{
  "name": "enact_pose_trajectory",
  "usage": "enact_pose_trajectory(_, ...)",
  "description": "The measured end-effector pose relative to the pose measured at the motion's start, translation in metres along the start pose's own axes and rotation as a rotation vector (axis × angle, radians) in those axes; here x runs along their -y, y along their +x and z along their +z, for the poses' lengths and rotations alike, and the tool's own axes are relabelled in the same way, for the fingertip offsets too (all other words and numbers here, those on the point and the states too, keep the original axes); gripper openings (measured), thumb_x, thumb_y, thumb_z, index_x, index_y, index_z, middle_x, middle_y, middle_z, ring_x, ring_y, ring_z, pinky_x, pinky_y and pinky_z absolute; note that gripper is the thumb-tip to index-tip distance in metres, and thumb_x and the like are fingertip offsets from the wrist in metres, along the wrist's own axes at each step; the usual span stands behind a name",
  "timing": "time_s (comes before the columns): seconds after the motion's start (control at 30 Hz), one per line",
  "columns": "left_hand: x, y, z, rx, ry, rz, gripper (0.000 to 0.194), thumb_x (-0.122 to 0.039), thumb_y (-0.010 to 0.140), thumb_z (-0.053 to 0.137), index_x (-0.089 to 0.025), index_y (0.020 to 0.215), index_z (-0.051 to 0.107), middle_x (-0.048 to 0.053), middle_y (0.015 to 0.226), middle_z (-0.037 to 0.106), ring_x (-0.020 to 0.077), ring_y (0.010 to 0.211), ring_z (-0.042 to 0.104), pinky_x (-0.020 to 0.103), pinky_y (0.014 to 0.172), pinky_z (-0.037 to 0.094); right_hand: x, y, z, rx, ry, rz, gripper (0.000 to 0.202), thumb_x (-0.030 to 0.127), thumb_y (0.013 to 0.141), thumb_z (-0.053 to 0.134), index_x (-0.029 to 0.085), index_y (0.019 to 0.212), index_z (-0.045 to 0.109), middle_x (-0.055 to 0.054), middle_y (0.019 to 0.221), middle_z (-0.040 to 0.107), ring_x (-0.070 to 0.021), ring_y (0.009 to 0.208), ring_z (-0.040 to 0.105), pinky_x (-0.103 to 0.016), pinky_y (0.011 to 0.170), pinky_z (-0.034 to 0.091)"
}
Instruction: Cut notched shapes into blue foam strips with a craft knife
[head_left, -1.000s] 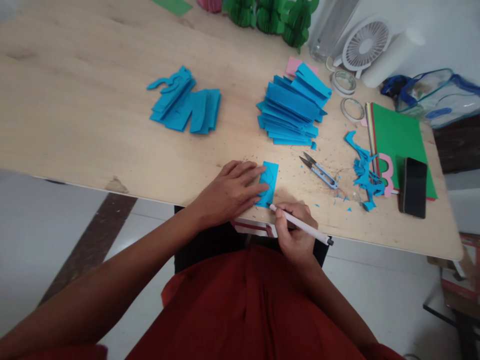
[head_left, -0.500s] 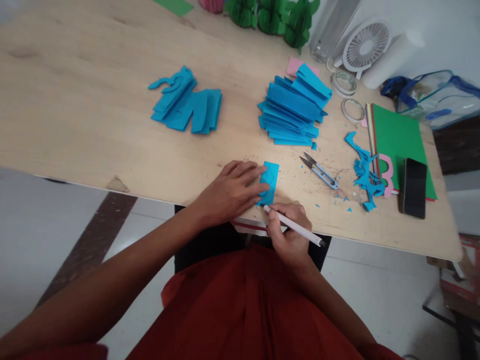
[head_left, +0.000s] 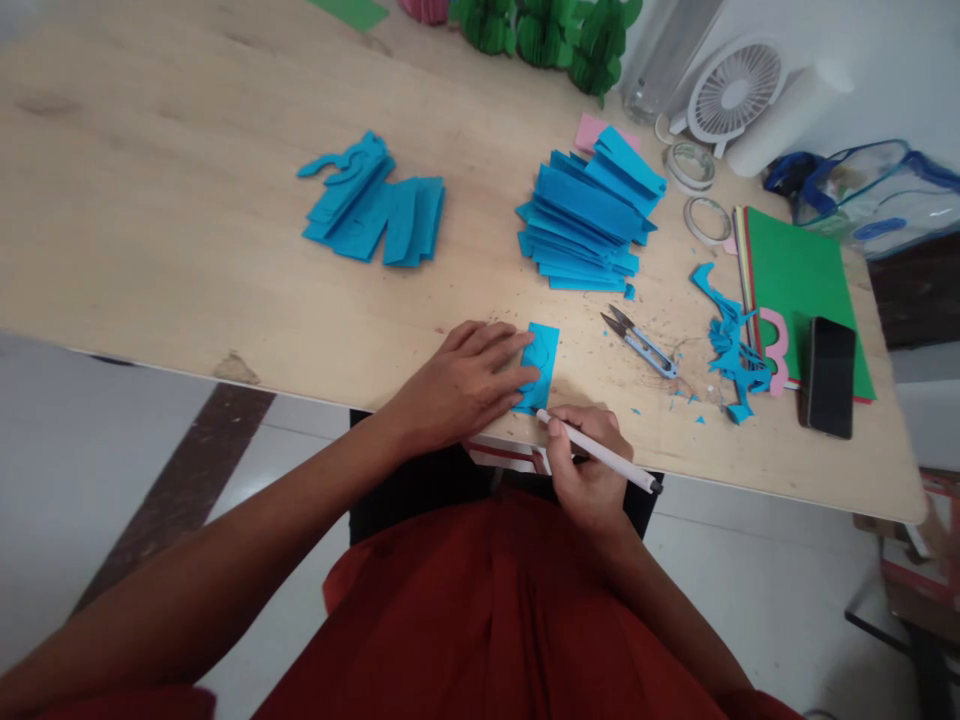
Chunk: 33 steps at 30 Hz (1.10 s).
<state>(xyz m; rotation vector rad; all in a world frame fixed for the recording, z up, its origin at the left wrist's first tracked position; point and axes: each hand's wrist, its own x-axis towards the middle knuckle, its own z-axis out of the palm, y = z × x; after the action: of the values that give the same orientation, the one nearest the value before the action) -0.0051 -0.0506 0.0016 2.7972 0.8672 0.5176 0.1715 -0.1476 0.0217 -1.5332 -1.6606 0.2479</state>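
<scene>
A small blue paper piece (head_left: 545, 362) with drawn lines lies at the table's front edge. My left hand (head_left: 466, 385) rests flat, fingers spread, with its fingertips on the paper's left side. White pen (head_left: 611, 457) in its grip, my right hand (head_left: 589, 462) is just right of the paper's lower edge, the pen's tip at the bottom of the paper. Thread snips (head_left: 640, 342) lie to the right of the paper. Behind them is a pile of folded blue strips (head_left: 585, 220). Further left sits a smaller group of blue pieces (head_left: 375, 205).
Blue scraps (head_left: 731, 345), a pink cutout (head_left: 774, 350), a phone (head_left: 828, 378) and green sheets (head_left: 799, 280) are at the right. Tape rolls (head_left: 707, 220), a white fan (head_left: 735, 90) and green paper shapes (head_left: 544, 32) stand or lie along the back.
My right hand and the pen have shifted slightly to the right along the paper's lower edge. My left hand and the paper have hardly moved.
</scene>
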Motion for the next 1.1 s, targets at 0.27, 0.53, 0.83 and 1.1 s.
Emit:
enact_pose_trajectory(0.27, -0.0007, 0.0003, -0.0002, 0.007, 0.015, 0.003, 0.024, -0.026, 0.097, 0.050, -0.025, 0.116, 0.064, 0.011, 0.143, 0.055, 0.0329, 0.133, 0.045, 0.053, 0.108, 0.038, 0.0008, -0.0015, 0.0018, 0.017, -0.010, -0.024, 0.011, 0.018, 0.090, 0.055, 0.023, 0.087, 0.064, 0.000, 0.075, 0.073, -0.0167, 0.067, 0.066, -0.034, 0.071, 0.048)
enact_pose_trajectory(0.53, -0.0001, -0.0001, 0.0000, 0.004, 0.020, 0.005, 0.024, -0.026, 0.097, 0.050, -0.025, 0.116, 0.064, 0.011, 0.142, 0.055, 0.0330, 0.133, 0.046, 0.053, 0.108, 0.038, 0.0023, -0.0007, 0.0035, 0.009, -0.001, -0.031, 0.011, 0.018, 0.090, 0.055, 0.023, 0.087, 0.065, 0.000, 0.074, 0.073, -0.0168, 0.066, 0.066, -0.035, 0.071, 0.048)
enact_pose_trajectory(0.83, -0.0001, -0.0002, 0.0001, 0.009, -0.003, -0.006, 0.025, -0.025, 0.097, 0.050, -0.026, 0.118, 0.064, 0.011, 0.143, 0.055, 0.0323, 0.134, 0.045, 0.052, 0.108, 0.037, -0.0015, 0.0000, -0.0016, 0.003, -0.018, 0.007, 0.011, 0.019, 0.090, 0.055, 0.023, 0.086, 0.065, 0.000, 0.073, 0.072, -0.0173, 0.068, 0.067, -0.035, 0.071, 0.048)
enact_pose_trajectory(1.1, -0.0002, -0.0001, 0.0009, 0.000, 0.014, 0.002, 0.025, -0.026, 0.097, 0.050, -0.026, 0.117, 0.064, 0.011, 0.143, 0.054, 0.0324, 0.133, 0.045, 0.052, 0.108, 0.038, 0.0005, -0.0003, 0.0002, 0.003, -0.008, -0.002, 0.012, 0.019, 0.090, 0.055, 0.023, 0.085, 0.065, 0.000, 0.075, 0.073, -0.0167, 0.068, 0.066, -0.034, 0.071, 0.048)
